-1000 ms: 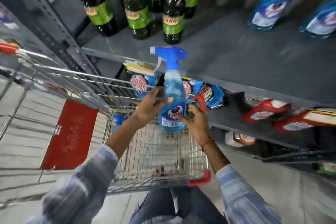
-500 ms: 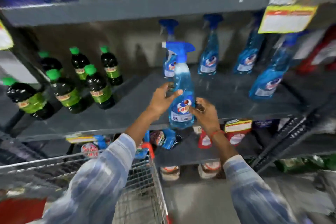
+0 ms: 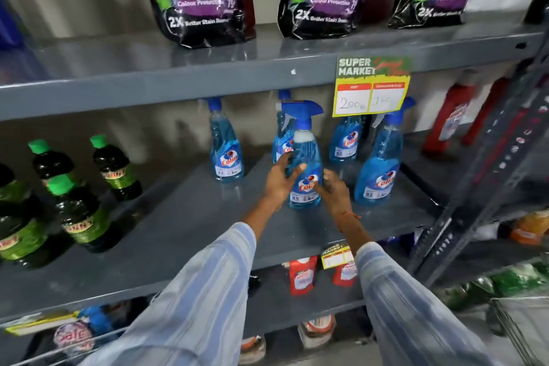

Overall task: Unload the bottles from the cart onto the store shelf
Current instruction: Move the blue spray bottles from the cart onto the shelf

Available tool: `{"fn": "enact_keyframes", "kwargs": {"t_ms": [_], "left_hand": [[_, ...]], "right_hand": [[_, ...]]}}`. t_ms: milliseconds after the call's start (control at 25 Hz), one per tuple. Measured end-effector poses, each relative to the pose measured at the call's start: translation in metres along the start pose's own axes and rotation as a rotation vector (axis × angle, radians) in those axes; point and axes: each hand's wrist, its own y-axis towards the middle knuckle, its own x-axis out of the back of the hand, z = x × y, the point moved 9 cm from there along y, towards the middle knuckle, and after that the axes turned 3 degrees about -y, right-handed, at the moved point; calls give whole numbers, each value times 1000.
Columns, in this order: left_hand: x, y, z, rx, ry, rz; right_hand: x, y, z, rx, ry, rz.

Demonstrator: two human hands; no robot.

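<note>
A blue spray bottle [image 3: 306, 163] stands upright on the grey store shelf [image 3: 184, 217], caught between both hands. The left hand [image 3: 280, 180] presses its fingers against the bottle's left side at mid-body, its grip closed on the bottle. The right hand [image 3: 334, 190] meets the bottle's lower right side near the label, fingers curled onto it, so this grip also holds the bottle. Whether the bottle's base fully rests on the shelf I cannot tell. Other blue spray bottles [image 3: 227, 148] stand behind and to either side of the held bottle; dark green-capped bottles [image 3: 80, 211] stand well to its left. A price tag [image 3: 372, 88] hangs above it, to the right.
</note>
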Motion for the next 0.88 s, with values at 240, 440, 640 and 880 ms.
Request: {"fn": "enact_keyframes", "kwargs": {"t_ms": [240,440,640,880], "left_hand": [[-6,13,5,32,-33,-2],[8,-15,3,40,98,3],[94,-107,19,-53,-4,-124],[267,-279,136,173,-6,-335]], "right_hand": [[-8,7,-14,-31,76,-3],[-6,-23,2,-57,115,-132],[-63,-119,47,-42,398,-150],[-256,-270,35,-190,313,348]]}}
